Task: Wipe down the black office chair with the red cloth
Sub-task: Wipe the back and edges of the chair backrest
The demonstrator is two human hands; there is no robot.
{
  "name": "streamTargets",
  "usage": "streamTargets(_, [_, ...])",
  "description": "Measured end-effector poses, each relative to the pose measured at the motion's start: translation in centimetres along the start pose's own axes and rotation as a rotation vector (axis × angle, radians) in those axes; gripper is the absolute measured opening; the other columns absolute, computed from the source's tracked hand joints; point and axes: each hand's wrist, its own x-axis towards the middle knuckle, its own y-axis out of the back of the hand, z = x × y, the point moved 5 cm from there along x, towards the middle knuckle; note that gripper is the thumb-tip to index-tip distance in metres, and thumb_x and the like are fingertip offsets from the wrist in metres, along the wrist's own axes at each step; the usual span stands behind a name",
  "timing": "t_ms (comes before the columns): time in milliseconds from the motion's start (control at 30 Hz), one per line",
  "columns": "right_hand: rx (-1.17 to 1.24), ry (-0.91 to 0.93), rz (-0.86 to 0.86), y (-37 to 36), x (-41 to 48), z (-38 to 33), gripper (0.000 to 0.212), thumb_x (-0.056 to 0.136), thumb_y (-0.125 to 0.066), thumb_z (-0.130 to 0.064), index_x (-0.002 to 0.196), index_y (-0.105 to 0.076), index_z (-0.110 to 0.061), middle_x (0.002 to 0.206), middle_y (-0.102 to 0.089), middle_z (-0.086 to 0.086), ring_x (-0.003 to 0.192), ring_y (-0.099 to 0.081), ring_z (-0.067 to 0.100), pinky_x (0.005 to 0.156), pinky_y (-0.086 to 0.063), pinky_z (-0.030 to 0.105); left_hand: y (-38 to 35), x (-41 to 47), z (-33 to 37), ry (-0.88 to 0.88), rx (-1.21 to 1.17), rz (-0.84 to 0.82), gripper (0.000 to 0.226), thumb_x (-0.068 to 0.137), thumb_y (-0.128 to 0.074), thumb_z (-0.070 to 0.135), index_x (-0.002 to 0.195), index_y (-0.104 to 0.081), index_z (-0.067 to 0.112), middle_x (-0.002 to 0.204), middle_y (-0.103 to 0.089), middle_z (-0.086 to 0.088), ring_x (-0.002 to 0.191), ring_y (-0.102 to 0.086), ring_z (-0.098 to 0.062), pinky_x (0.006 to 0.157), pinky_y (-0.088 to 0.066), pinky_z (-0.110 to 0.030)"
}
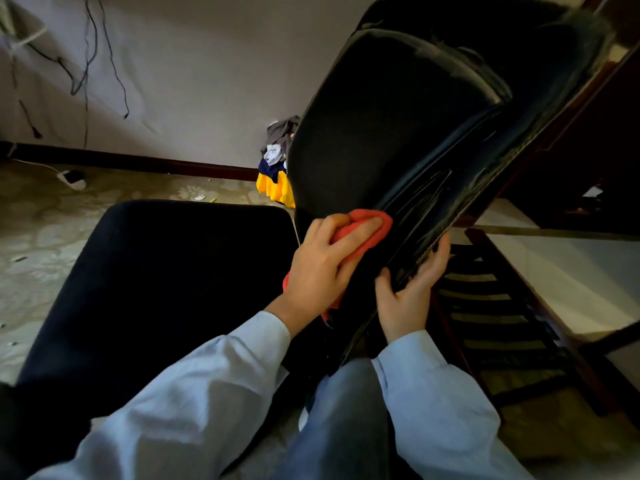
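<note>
Here's the chair (398,133), backrest tilted across the view, its side edge running as one long line from low by the hands up and away to the upper right. The seat (156,271) spreads dark at lower left.

Left hand (322,268) has the cloth (367,233), bunched under the palm, fingers curled over it and pressing it onto the lower end of that edge; a red tail hangs out below the wrist. Right hand (412,289) is just beside it, clamped on the backrest's rim with thumb in front and fingers wrapped behind. It looks like the steadying hand.

What matters is that the cloth sits at the bottom of the rim, so nearly all of the edge lies ahead of it, up and to the right. Streaks show on the glossy strip above the cloth, so I'd say there's plenty left to wipe. The left hand is the one to run up that line while the right braces. The risk I see is the backrest swinging if that brace slips.

Beyond the chair, a heap of clothes (275,174) lies by the wall, and a slatted rack (502,323) stands to the right.
</note>
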Motion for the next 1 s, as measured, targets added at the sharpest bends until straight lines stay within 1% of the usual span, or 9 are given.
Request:
streamTargets(67, [-0.005, -0.009, 0.004, 0.1, -0.1, 0.0, 0.093, 0.079, -0.051, 0.021, 0.136, -0.006, -0.037, 0.133, -0.020, -0.023, 0.120, -0.025, -0.028, 0.095, -0.030, 0.000, -0.6, -1.7, -0.8, -0.018, 0.046, -0.006, 0.037, 0.092, -0.049, 0.024, 0.129, -0.045, 0.032, 0.120, -0.041, 0.000, 0.100, -0.049, -0.027, 0.080, -0.047, -0.034])
streamTargets(200, [-0.007, -0.037, 0.011, 0.2, -0.2, 0.0, 0.089, 0.081, -0.051, 0.019, 0.136, -0.004, -0.033, 0.135, -0.020, -0.020, 0.119, -0.024, -0.029, 0.095, -0.029, -0.001, -1.1, -4.0, -2.0, -0.013, 0.064, -0.005, 0.035, 0.092, -0.047, 0.020, 0.126, -0.047, 0.028, 0.118, -0.041, -0.003, 0.099, -0.046, -0.024, 0.087, -0.037, -0.027])
streamTargets(400, [0.006, -0.096, 0.006, 0.2, -0.2, -0.2, 0.085, 0.084, -0.051, 0.015, 0.135, -0.007, -0.038, 0.139, -0.022, -0.006, 0.120, -0.025, -0.021, 0.093, -0.028, -0.002, -1.6, -8.4, -3.6, 0.075, 0.019, -0.077, 0.031, 0.101, -0.032, 0.033, 0.126, -0.049, 0.024, 0.118, -0.044, -0.003, 0.102, -0.048, -0.022, 0.090, -0.039, -0.027])
streamTargets(567, [0.016, -0.135, -0.042, 0.4, -0.2, 0.0, 0.090, 0.086, -0.052, 0.011, 0.133, -0.007, -0.050, 0.150, -0.024, 0.004, 0.129, -0.028, -0.003, 0.095, -0.031, 0.000, -1.4, -12.7, -3.7, 0.149, -0.017, -0.217, 0.035, 0.097, -0.039, 0.033, 0.130, -0.040, 0.043, 0.114, -0.044, 0.009, 0.098, -0.051, -0.010, 0.081, -0.048, -0.026])
streamTargets(667, [0.030, -0.134, -0.083, 0.7, -0.2, 0.0, 0.092, 0.086, -0.053, 0.011, 0.133, -0.007, -0.053, 0.151, -0.026, 0.006, 0.130, -0.032, 0.001, 0.095, -0.033, 0.002, 0.0, -11.5, -2.6, 0.199, -0.041, -0.116, 0.041, 0.091, -0.045, 0.027, 0.129, -0.040, 0.043, 0.110, -0.042, 0.008, 0.095, -0.049, -0.006, 0.077, -0.047, -0.023])
streamTargets(733, [0.051, -0.142, -0.111, 0.9, -0.1, -0.2, 0.097, 0.085, -0.053, 0.010, 0.130, -0.005, -0.061, 0.151, -0.027, 0.006, 0.133, -0.033, 0.006, 0.099, -0.035, 0.007, 0.8, -8.6, -1.1, 0.163, -0.043, -0.014, 0.040, 0.090, -0.048, 0.024, 0.128, -0.045, 0.034, 0.110, -0.041, 0.004, 0.095, -0.048, -0.008, 0.079, -0.046, -0.022])
streamTargets(833, [0.067, -0.136, -0.132, 1.1, 0.0, -0.6, 0.102, 0.083, -0.053, 0.013, 0.127, -0.008, -0.068, 0.150, -0.029, 0.006, 0.135, -0.034, 0.011, 0.108, -0.037, 0.027, 1.7, -3.3, 1.7, 0.042, -0.017, 0.110, 0.038, 0.089, -0.053, 0.022, 0.126, -0.047, 0.024, 0.112, -0.043, 0.000, 0.097, -0.052, -0.018, 0.080, -0.048, -0.028])
streamTargets(900, [0.101, -0.159, -0.135, 1.3, 0.1, -0.5, 0.101, 0.083, -0.052, 0.015, 0.128, -0.010, -0.066, 0.149, -0.031, 0.002, 0.136, -0.035, 0.013, 0.109, -0.037, 0.035, 2.0, 0.1, 3.4, -0.043, 0.030, 0.143, 0.036, 0.090, -0.055, 0.022, 0.125, -0.047, 0.024, 0.115, -0.044, -0.001, 0.096, -0.055, -0.023, 0.076, -0.051, -0.031])
streamTargets(1000, [0.148, -0.194, -0.151, 1.6, 0.1, -0.5, 0.100, 0.083, -0.051, 0.015, 0.126, -0.012, -0.066, 0.144, -0.034, -0.008, 0.135, -0.035, 0.012, 0.109, -0.037, 0.038, 1.6, 4.1, 5.3, -0.172, 0.167, 0.121, 0.034, 0.090, -0.053, 0.022, 0.124, -0.053, 0.020, 0.116, -0.046, -0.002, 0.093, -0.051, -0.024, 0.064, -0.051, -0.033])
